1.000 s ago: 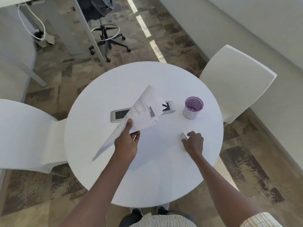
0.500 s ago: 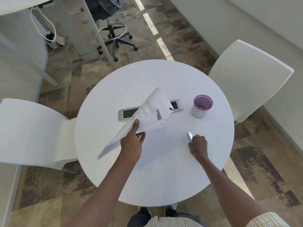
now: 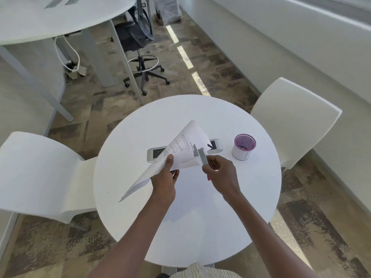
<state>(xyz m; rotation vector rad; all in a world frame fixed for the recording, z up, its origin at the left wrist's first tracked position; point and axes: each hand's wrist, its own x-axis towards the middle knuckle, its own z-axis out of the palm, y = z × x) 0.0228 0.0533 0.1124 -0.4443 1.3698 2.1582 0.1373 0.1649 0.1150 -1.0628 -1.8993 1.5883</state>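
Observation:
My left hand (image 3: 163,177) pinches a stack of printed paper sheets (image 3: 180,153), thumb on top, and holds it curved above the round white table (image 3: 186,217). My right hand (image 3: 220,171) grips a small grey stapler (image 3: 203,158) with a pink end and holds it against the right edge of the sheets. Both hands are raised over the middle of the table.
A silver flat device (image 3: 155,154) with a dark screen lies on the table, partly hidden behind the sheets. A white cup with a purple inside (image 3: 244,147) stands to its right. White chairs (image 3: 293,117) (image 3: 38,173) flank the table; an office stool (image 3: 143,63) stands beyond.
My right hand lifted the small stapler off the table and brought it left and up to the edge of the sheets. The left hand kept holding the sheets.

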